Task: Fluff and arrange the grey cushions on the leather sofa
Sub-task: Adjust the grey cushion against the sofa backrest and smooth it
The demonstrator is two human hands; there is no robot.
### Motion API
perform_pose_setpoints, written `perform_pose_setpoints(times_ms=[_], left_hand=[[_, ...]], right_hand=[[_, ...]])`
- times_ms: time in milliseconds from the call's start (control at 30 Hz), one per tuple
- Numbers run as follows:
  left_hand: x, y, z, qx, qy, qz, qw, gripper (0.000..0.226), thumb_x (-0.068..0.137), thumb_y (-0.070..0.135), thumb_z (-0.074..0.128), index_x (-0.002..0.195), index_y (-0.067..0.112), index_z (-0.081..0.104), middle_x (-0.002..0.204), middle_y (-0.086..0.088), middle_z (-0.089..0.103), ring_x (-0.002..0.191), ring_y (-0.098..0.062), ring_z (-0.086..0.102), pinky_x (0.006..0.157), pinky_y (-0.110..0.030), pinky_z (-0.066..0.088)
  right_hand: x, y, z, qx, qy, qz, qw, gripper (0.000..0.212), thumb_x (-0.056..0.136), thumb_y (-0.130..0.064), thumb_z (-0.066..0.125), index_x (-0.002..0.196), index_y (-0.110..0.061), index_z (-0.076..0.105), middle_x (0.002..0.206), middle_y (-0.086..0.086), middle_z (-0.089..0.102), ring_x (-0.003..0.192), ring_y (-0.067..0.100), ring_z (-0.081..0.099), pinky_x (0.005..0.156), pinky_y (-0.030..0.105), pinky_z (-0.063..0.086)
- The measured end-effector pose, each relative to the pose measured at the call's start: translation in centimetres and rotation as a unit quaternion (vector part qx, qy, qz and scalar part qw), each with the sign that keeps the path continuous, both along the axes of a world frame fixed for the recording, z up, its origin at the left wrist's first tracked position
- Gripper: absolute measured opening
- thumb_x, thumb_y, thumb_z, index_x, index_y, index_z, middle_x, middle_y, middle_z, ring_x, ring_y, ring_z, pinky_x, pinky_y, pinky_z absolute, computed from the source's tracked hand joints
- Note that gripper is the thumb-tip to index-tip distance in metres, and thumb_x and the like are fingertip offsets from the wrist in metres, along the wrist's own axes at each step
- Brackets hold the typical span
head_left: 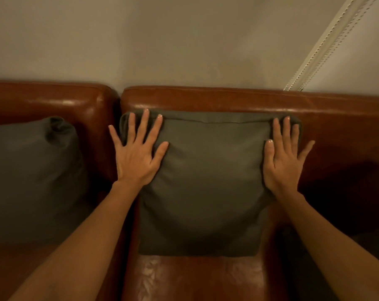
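Head view: brown leather sofa [206, 101] against a plain pale wall [162, 40]; a beaded blind cord [327, 42] runs diagonally at upper right. A grey cushion [206, 181] stands upright against the right-hand backrest section; a second grey cushion [32, 170] leans at the left. Left hand [136, 157] lies flat, fingers spread, on the cushion's upper left edge. Right hand [282, 161] likewise flat on the upper right edge. Neither grips.

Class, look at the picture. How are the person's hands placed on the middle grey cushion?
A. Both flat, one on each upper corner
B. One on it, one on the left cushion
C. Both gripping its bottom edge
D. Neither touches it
A: the left hand and right hand lie flat with straight fingers on the upper corners of the middle grey cushion.
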State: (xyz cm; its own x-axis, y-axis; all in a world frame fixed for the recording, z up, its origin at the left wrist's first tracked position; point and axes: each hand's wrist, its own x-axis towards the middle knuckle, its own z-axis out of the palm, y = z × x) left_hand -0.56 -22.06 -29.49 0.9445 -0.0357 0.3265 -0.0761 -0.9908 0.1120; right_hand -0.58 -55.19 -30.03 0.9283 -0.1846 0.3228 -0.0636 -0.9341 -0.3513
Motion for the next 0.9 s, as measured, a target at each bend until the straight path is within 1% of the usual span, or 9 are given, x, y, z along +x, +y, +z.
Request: perform_pose_setpoints(times_ms=[133, 233, 333, 400, 500, 600, 700, 833, 900], left_hand=[[-2.7, -2.3, 1.0, -0.086, -0.052, 0.099, 0.990, 0.055, 0.103, 0.038, 0.021, 0.154, 0.022, 0.008, 0.162, -0.007, 0.008, 0.149, -0.028, 0.000, 0.111, -0.068, -0.002], [-4.8, -5.3, 0.9, -0.039, -0.100, -0.091, 0.990, 0.053, 0.102, 0.036, 0.031, 0.152, 0.023, 0.020, 0.159, -0.004, 0.019, 0.148, -0.029, 0.009, 0.113, -0.063, -0.001], [-5.0, -6.5, -0.1, 0.023, -0.057, -0.211, 0.976, 0.052, 0.100, 0.049, 0.029, 0.150, 0.035, 0.024, 0.158, 0.001, 0.021, 0.148, -0.026, 0.010, 0.115, -0.060, -0.002], [-4.2, -6.2, -0.5, 0.023, -0.018, -0.192, 0.981, 0.054, 0.099, 0.054, 0.025, 0.151, 0.037, 0.020, 0.159, 0.003, 0.017, 0.149, -0.025, 0.007, 0.115, -0.060, -0.001], [-4.1, -6.8, 0.2, -0.004, 0.014, -0.144, 0.989, 0.059, 0.099, 0.056, 0.020, 0.153, 0.033, 0.017, 0.161, 0.003, 0.015, 0.149, -0.024, 0.006, 0.116, -0.062, 0.001], [-4.2, -10.0, 2.2, -0.022, 0.031, -0.067, 0.997, 0.070, 0.097, 0.062, 0.018, 0.154, 0.021, 0.022, 0.160, -0.002, 0.020, 0.149, -0.028, 0.006, 0.115, -0.060, -0.007], [-1.7, -14.1, 4.8, 0.015, 0.076, -0.105, 0.991, 0.082, 0.092, 0.071, 0.014, 0.153, 0.017, 0.023, 0.160, -0.009, 0.021, 0.149, -0.024, 0.008, 0.114, -0.061, -0.010], [2.0, -18.4, 6.9, 0.005, 0.148, -0.184, 0.972, 0.092, 0.085, 0.081, 0.018, 0.155, 0.022, 0.010, 0.163, -0.005, 0.010, 0.150, -0.023, 0.005, 0.116, -0.059, -0.008], [3.2, -19.6, 7.4, -0.031, 0.189, -0.183, 0.964, 0.096, 0.083, 0.083, 0.023, 0.154, 0.019, 0.015, 0.158, -0.007, 0.024, 0.145, -0.027, 0.020, 0.117, -0.058, 0.002]], right_hand=[[-3.4, 0.2, -0.7, 0.177, -0.080, -0.081, 0.978, 0.051, 0.106, -0.037, 0.019, 0.155, -0.030, 0.009, 0.163, -0.004, 0.001, 0.150, 0.017, -0.006, 0.121, 0.050, -0.003], [-7.4, 2.8, -2.2, 0.301, -0.077, -0.022, 0.950, 0.049, 0.105, -0.041, 0.024, 0.151, -0.042, 0.006, 0.161, -0.016, -0.002, 0.150, 0.006, -0.004, 0.123, 0.037, 0.002], [-9.1, 4.7, -4.1, 0.343, -0.017, -0.031, 0.939, 0.053, 0.099, -0.059, 0.019, 0.148, -0.046, 0.000, 0.155, -0.030, -0.011, 0.145, -0.003, -0.014, 0.118, 0.021, -0.006], [-8.6, 4.0, -5.2, 0.420, 0.017, -0.097, 0.902, 0.057, 0.100, -0.058, 0.018, 0.151, -0.043, -0.003, 0.158, -0.023, -0.011, 0.144, -0.001, -0.010, 0.120, 0.029, -0.002], [-9.0, 1.3, -6.9, 0.540, 0.115, -0.198, 0.810, 0.068, 0.091, -0.069, 0.016, 0.153, -0.043, 0.009, 0.162, -0.006, 0.015, 0.148, 0.019, 0.016, 0.121, 0.043, 0.015], [-12.1, 0.4, -9.1, 0.549, 0.227, -0.199, 0.780, 0.077, 0.088, -0.076, 0.024, 0.147, -0.030, 0.041, 0.152, 0.000, 0.041, 0.140, 0.024, 0.037, 0.116, 0.040, 0.027], [-13.8, 1.0, -10.2, 0.562, 0.256, -0.184, 0.765, 0.106, 0.068, -0.095, 0.031, 0.147, -0.024, 0.043, 0.152, -0.001, 0.042, 0.139, 0.019, 0.038, 0.118, 0.041, 0.027], [-12.7, 1.3, -9.6, 0.537, 0.228, -0.191, 0.790, 0.075, 0.091, -0.067, 0.029, 0.145, -0.019, 0.045, 0.149, 0.003, 0.045, 0.137, 0.021, 0.041, 0.116, 0.038, 0.030], [-12.9, 1.2, -9.1, 0.526, 0.222, -0.194, 0.798, 0.068, 0.095, -0.062, 0.032, 0.145, -0.018, 0.045, 0.148, 0.005, 0.046, 0.135, 0.023, 0.042, 0.114, 0.038, 0.032]])
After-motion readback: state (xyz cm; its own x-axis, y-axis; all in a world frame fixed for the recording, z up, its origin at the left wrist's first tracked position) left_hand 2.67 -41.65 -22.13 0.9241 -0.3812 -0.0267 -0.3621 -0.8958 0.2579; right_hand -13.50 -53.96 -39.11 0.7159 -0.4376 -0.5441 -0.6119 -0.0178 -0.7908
